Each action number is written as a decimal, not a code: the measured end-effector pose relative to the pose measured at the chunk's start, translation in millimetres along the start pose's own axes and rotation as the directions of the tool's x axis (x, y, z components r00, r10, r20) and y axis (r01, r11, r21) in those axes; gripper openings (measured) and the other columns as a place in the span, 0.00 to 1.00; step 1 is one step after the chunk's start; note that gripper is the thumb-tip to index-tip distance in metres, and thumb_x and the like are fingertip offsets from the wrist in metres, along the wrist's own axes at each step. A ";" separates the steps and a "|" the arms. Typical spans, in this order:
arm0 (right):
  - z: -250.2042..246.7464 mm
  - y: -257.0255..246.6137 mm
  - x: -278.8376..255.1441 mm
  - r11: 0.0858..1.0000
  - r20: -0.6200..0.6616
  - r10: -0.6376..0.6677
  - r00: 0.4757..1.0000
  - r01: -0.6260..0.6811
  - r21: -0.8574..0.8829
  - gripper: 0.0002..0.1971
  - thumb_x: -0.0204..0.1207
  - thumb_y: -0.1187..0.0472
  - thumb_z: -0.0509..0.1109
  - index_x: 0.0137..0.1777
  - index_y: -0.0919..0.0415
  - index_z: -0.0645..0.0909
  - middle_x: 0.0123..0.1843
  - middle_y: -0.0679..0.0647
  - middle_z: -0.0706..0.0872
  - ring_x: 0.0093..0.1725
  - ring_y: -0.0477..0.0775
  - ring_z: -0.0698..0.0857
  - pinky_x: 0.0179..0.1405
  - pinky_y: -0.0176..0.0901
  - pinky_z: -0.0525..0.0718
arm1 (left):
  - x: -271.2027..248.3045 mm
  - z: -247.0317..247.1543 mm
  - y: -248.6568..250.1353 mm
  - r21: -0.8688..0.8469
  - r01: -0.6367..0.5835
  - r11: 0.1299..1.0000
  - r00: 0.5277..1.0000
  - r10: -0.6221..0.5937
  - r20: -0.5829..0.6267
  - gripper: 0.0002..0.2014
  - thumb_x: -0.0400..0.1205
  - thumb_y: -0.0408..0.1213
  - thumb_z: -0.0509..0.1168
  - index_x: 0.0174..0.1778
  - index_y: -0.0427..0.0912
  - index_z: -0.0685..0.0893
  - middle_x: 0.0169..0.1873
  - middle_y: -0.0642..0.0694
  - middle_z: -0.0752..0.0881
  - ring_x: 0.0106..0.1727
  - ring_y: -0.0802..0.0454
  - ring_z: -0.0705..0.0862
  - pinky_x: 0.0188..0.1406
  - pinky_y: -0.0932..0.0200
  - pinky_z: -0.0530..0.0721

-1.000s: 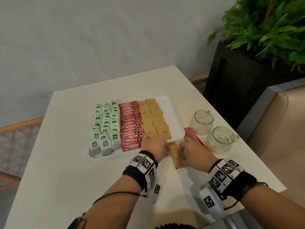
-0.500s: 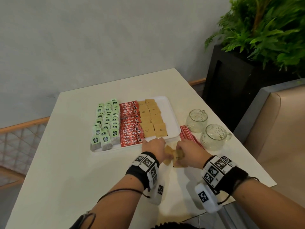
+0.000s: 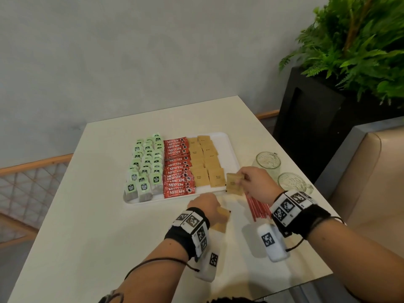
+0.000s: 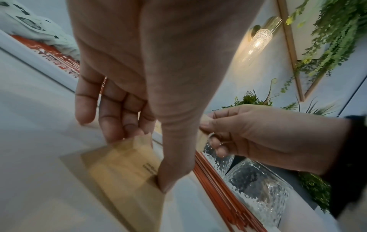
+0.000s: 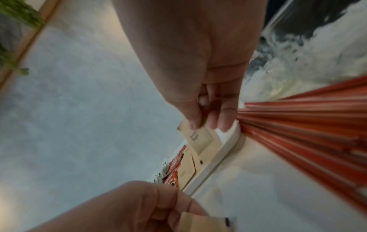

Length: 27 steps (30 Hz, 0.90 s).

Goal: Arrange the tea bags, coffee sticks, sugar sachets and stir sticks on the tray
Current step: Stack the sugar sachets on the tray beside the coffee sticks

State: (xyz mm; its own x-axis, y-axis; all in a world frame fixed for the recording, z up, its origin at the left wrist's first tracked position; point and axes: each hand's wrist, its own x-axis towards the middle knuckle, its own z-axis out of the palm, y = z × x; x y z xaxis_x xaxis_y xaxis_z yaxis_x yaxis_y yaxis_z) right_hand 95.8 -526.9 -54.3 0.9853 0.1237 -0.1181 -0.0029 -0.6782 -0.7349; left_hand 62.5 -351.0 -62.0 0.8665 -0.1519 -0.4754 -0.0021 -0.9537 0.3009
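A white tray (image 3: 232,149) holds rows of green tea bags (image 3: 145,167), red coffee sticks (image 3: 178,167) and brown sugar sachets (image 3: 205,167). My right hand (image 3: 242,180) pinches a few brown sachets (image 3: 234,184) just above the tray's near right corner; the right wrist view shows thumb and fingers of this right hand (image 5: 200,124) on a sachet (image 5: 198,138) over the tray rim (image 5: 214,158). My left hand (image 3: 205,204) grips more sachets (image 3: 223,215) on the table before the tray, pinched between thumb and fingers (image 4: 127,164). Red stir sticks (image 3: 259,208) lie on the table under my right wrist.
Two glass mugs (image 3: 267,162) (image 3: 294,182) stand right of the tray, close behind my right hand. A black planter (image 3: 317,119) with ferns and a beige seat (image 3: 376,176) are past the table's right edge. The table's left side (image 3: 76,204) is bare.
My right hand has lifted sachets from the small pile in front of the tray and carried them up and right to the tray's near right corner. My left hand stays at the pile.
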 end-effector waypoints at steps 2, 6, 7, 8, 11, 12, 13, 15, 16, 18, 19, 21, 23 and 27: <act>8.2 -2.0 10.8 0.993 -0.048 0.007 0.999 -0.001 0.115 0.03 0.80 0.64 0.69 0.50 0.62 0.83 0.37 0.50 0.84 0.29 0.50 0.83 0.28 0.41 0.86 | -1.6 -1.4 -4.2 0.012 -0.011 1.000 1.000 0.010 0.011 0.22 0.77 0.51 0.72 0.62 0.42 0.82 0.58 0.45 0.84 0.58 0.46 0.84 0.58 0.52 0.84; 21.2 -1.8 30.9 0.982 -0.030 0.039 0.999 -0.032 0.187 0.03 0.81 0.63 0.69 0.49 0.60 0.84 0.31 0.52 0.84 0.25 0.49 0.82 0.27 0.38 0.83 | 0.3 -5.1 -21.6 -0.099 -0.029 0.995 1.000 0.030 0.001 0.10 0.78 0.46 0.71 0.46 0.42 0.85 0.45 0.47 0.84 0.47 0.47 0.83 0.42 0.59 0.80; 23.2 -1.0 36.0 0.985 -0.011 0.032 0.999 -0.030 0.170 0.04 0.82 0.62 0.68 0.49 0.60 0.84 0.31 0.53 0.85 0.26 0.49 0.82 0.27 0.39 0.84 | 1.4 -7.0 -27.9 -0.143 -0.042 0.989 0.998 0.036 -0.045 0.09 0.78 0.43 0.70 0.35 0.44 0.82 0.37 0.49 0.81 0.41 0.48 0.81 0.34 0.61 0.75; 24.8 -0.4 41.1 0.989 0.007 0.021 1.000 -0.022 0.146 0.04 0.82 0.62 0.67 0.49 0.59 0.84 0.31 0.53 0.85 0.26 0.49 0.83 0.29 0.41 0.85 | 2.1 -10.2 -33.9 -0.181 -0.055 0.982 0.994 0.037 -0.102 0.13 0.79 0.41 0.68 0.28 0.46 0.78 0.31 0.51 0.77 0.37 0.50 0.78 0.29 0.63 0.69; 28.5 0.1 54.5 0.998 0.036 -0.013 0.999 0.011 0.062 0.04 0.82 0.61 0.68 0.49 0.57 0.84 0.33 0.51 0.85 0.28 0.48 0.83 0.33 0.43 0.84 | 5.1 -23.8 -51.9 -0.362 -0.101 0.927 0.978 0.026 -0.207 0.17 0.84 0.38 0.64 0.26 0.50 0.79 0.27 0.54 0.76 0.30 0.58 0.74 0.27 0.67 0.67; 29.9 -0.3 57.9 0.999 0.042 -0.019 0.999 0.017 0.038 0.04 0.82 0.60 0.68 0.49 0.57 0.84 0.34 0.51 0.85 0.29 0.48 0.83 0.32 0.41 0.83 | 6.2 -28.7 -56.2 -0.450 -0.125 0.884 0.974 0.022 -0.227 0.17 0.85 0.39 0.64 0.29 0.46 0.82 0.28 0.51 0.79 0.30 0.56 0.76 0.29 0.66 0.72; 31.6 -0.2 60.7 1.000 0.047 -0.021 0.999 0.020 0.018 0.04 0.81 0.60 0.69 0.48 0.57 0.84 0.35 0.50 0.85 0.29 0.47 0.82 0.31 0.39 0.81 | 8.6 -32.6 -60.3 -0.548 -0.144 0.824 0.970 0.008 -0.242 0.16 0.85 0.42 0.64 0.32 0.40 0.85 0.31 0.44 0.83 0.33 0.50 0.81 0.35 0.61 0.81; 34.9 0.7 64.5 1.000 0.054 -0.016 0.998 0.017 -0.018 0.03 0.81 0.60 0.69 0.47 0.55 0.84 0.35 0.49 0.84 0.31 0.48 0.82 0.34 0.37 0.79 | 14.6 -38.3 -67.1 -0.715 -0.146 0.683 0.964 -0.064 -0.257 0.16 0.83 0.45 0.66 0.43 0.34 0.89 0.41 0.33 0.88 0.42 0.38 0.87 0.48 0.45 0.89; 36.1 1.6 66.0 0.999 0.052 -0.009 0.999 0.011 -0.039 0.03 0.81 0.59 0.70 0.47 0.55 0.84 0.36 0.49 0.84 0.33 0.48 0.82 0.37 0.38 0.79 | 16.3 -41.4 -68.9 -0.772 -0.131 0.622 0.967 -0.093 -0.239 0.15 0.84 0.44 0.66 0.46 0.34 0.89 0.42 0.33 0.89 0.42 0.38 0.87 0.49 0.46 0.89; 36.8 3.2 68.1 0.998 0.041 0.020 0.999 -0.017 -0.065 0.02 0.80 0.58 0.71 0.48 0.54 0.85 0.38 0.50 0.84 0.37 0.51 0.81 0.42 0.41 0.80 | 20.5 -46.6 -71.0 -0.818 -0.104 0.566 0.976 -0.100 -0.193 0.15 0.85 0.43 0.65 0.49 0.32 0.88 0.36 0.38 0.84 0.36 0.45 0.82 0.41 0.53 0.84; 35.9 2.9 68.4 0.997 0.031 0.037 0.999 -0.035 -0.065 0.02 0.79 0.58 0.72 0.49 0.53 0.85 0.38 0.51 0.84 0.38 0.53 0.82 0.43 0.43 0.80 | 22.8 -48.9 -72.1 -0.821 -0.103 0.562 0.979 -0.088 -0.183 0.16 0.86 0.43 0.65 0.50 0.30 0.86 0.34 0.41 0.82 0.34 0.48 0.79 0.38 0.55 0.82; 32.9 0.5 68.1 0.996 -0.011 0.057 0.998 -0.057 -0.065 0.05 0.77 0.56 0.74 0.50 0.52 0.84 0.41 0.53 0.83 0.42 0.55 0.83 0.45 0.44 0.80 | 26.4 -51.5 -73.7 -0.809 -0.121 0.575 0.980 -0.060 -0.190 0.17 0.86 0.43 0.64 0.52 0.28 0.86 0.34 0.42 0.81 0.33 0.51 0.78 0.37 0.56 0.84; 28.3 -4.9 66.0 0.997 -0.060 0.066 0.996 -0.069 -0.047 0.08 0.75 0.53 0.75 0.52 0.51 0.84 0.43 0.52 0.82 0.45 0.53 0.82 0.47 0.44 0.79 | 30.7 -52.6 -75.7 -0.798 -0.145 0.585 0.976 -0.048 -0.212 0.15 0.85 0.43 0.66 0.51 0.33 0.88 0.36 0.42 0.85 0.34 0.50 0.81 0.42 0.51 0.87; 25.1 -24.5 58.6 0.983 0.009 0.081 0.997 -0.081 0.163 0.11 0.73 0.47 0.76 0.48 0.52 0.87 0.39 0.46 0.85 0.37 0.46 0.81 0.37 0.38 0.76 | 37.9 -60.3 -72.0 -0.825 -0.180 0.536 0.972 -0.030 -0.232 0.07 0.86 0.35 0.65 0.51 0.35 0.85 0.42 0.40 0.90 0.33 0.52 0.87 0.45 0.50 0.91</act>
State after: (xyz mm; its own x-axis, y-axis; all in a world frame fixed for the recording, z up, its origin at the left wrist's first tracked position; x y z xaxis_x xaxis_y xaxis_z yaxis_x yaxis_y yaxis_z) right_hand 149.3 -484.8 -60.0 0.9803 0.0748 -0.1828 -0.1106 -0.5586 -0.8220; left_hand 125.5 -272.4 -51.8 0.9584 -0.0586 -0.2795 0.2544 -0.2691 0.9289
